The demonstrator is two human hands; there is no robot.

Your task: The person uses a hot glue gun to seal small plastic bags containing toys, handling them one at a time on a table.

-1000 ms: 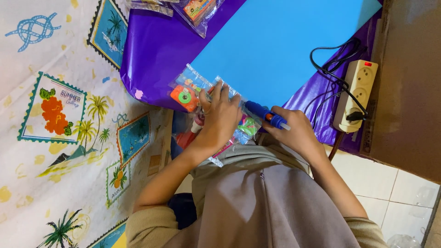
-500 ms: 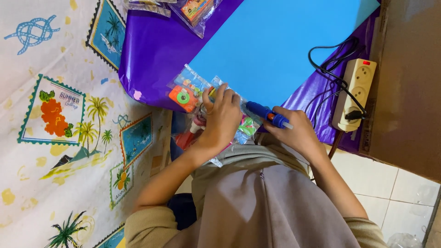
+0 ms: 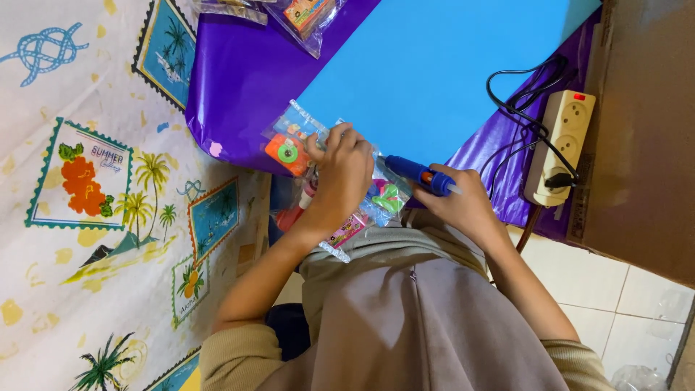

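Observation:
My left hand (image 3: 340,174) presses on a clear plastic packet of small colourful toys (image 3: 293,148) at the near edge of a blue sheet (image 3: 434,72). An orange toy with a green ring shows inside the packet, just left of my fingers. My right hand (image 3: 463,206) grips a blue glue gun (image 3: 420,175), its tip pointing left toward the packet beside my left hand. The blue sheet lies on a shiny purple sheet (image 3: 239,80).
A cream power strip (image 3: 559,145) with a black cable (image 3: 521,94) lies at the right on the purple sheet. A brown cardboard surface (image 3: 644,130) is beyond it. More clear packets (image 3: 304,18) lie at the top. A patterned cloth (image 3: 94,181) covers the left; white tiles (image 3: 615,304) lie at the lower right.
Both hands hold nearly the same places. My left hand's fingers have shifted slightly on the packet, and the glue gun stays beside it.

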